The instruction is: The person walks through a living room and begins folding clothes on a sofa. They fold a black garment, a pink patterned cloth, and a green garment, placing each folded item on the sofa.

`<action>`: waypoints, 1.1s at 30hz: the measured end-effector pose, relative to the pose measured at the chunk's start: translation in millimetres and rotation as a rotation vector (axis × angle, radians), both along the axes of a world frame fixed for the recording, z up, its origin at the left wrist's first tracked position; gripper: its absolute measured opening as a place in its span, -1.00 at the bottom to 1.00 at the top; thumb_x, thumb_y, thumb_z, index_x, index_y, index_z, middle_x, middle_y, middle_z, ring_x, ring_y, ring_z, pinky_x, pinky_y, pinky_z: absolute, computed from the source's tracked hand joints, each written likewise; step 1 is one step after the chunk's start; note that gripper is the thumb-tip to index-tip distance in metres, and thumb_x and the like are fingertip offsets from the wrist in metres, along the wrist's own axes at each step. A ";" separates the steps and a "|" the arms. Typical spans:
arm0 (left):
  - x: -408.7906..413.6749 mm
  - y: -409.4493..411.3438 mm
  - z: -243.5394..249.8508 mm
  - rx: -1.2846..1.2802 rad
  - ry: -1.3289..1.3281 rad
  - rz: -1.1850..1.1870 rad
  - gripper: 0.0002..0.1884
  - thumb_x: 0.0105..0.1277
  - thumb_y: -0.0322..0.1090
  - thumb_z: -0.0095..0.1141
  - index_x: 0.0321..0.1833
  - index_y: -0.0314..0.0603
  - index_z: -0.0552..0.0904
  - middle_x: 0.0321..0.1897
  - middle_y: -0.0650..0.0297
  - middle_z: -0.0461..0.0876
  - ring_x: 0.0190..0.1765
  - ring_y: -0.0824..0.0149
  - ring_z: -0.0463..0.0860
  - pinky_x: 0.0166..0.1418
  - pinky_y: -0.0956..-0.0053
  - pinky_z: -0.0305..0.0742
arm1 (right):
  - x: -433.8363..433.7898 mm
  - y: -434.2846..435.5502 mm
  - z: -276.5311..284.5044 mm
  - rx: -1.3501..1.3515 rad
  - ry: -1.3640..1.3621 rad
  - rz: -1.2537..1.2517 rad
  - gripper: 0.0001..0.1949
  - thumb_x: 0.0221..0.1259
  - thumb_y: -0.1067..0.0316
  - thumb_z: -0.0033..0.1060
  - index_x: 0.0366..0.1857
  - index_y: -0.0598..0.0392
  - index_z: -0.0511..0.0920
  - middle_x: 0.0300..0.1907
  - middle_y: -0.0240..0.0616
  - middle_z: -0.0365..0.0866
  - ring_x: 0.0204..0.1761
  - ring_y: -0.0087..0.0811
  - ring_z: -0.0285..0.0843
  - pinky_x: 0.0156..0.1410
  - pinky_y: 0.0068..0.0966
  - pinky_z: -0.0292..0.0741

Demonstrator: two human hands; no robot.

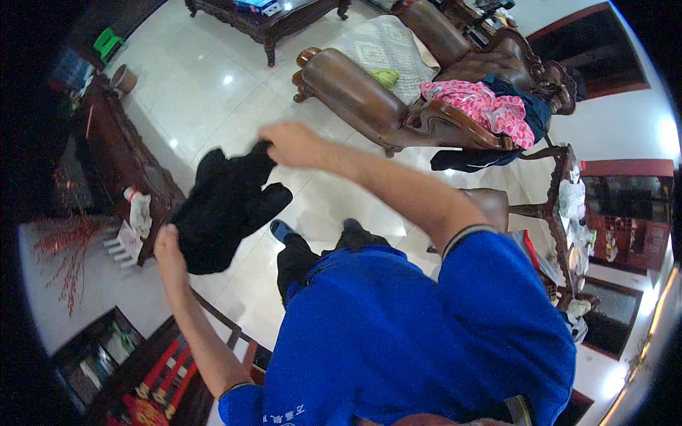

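A black cloth garment [224,207] hangs stretched between my two hands, above the tiled floor. My left hand [169,247] grips its lower left edge near a dark carved cabinet. At the garment's upper right corner, my right hand [290,144] pinches the fabric; that hand is slightly blurred. The garment is bunched, and its exact kind cannot be told.
Ahead to the right stands a brown leather and carved-wood sofa [351,88] with a pink patterned cloth [479,106] and dark clothing over its arm. A carved low table [266,26] is at the top, a green stool [108,45] at upper left.
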State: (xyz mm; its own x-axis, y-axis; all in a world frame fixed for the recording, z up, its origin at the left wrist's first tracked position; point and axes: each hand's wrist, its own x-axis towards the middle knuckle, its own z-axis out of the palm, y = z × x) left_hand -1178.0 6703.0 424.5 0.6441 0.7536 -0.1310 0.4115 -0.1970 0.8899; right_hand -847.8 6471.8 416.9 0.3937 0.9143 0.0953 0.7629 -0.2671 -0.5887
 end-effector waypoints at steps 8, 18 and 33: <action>80.7 11.5 -57.1 -0.309 0.126 0.009 -0.44 0.64 -0.09 0.02 0.40 -0.54 0.54 0.23 0.00 0.68 0.25 0.21 0.64 0.40 0.36 0.43 | 32.6 -129.0 -49.8 -0.228 0.219 -0.508 -0.67 0.39 0.12 0.28 0.05 0.12 0.68 -0.02 0.03 0.77 0.06 0.05 0.73 0.18 -0.08 0.62; 215.1 7.8 -41.9 -0.402 0.141 -0.166 -0.48 0.65 -0.09 -0.03 0.34 -0.52 0.57 0.21 -0.10 0.67 0.19 0.07 0.69 0.32 0.24 0.54 | 193.5 -405.6 74.3 -0.250 -0.572 -1.205 -0.59 0.20 0.17 0.40 0.10 0.07 0.65 0.13 0.05 0.68 0.17 0.13 0.62 0.28 -0.07 0.55; 435.7 -118.3 20.3 -0.371 0.040 -0.113 -0.55 0.60 -0.12 -0.04 0.19 -0.47 0.61 0.02 -0.06 0.71 0.03 0.03 0.75 0.16 0.23 0.66 | 307.8 -479.3 6.5 0.048 0.022 -1.241 -0.70 0.22 0.24 0.22 -0.05 0.15 0.73 -0.14 0.03 0.79 -0.14 -0.04 0.78 0.00 -0.14 0.65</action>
State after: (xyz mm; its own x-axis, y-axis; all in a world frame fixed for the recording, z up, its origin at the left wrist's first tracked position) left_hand -742.3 6584.7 444.8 0.7092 0.5748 -0.4082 0.4417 0.0891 0.8927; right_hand -540.0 5992.5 423.3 0.9916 -0.0812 0.1004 -0.0002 -0.7787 -0.6274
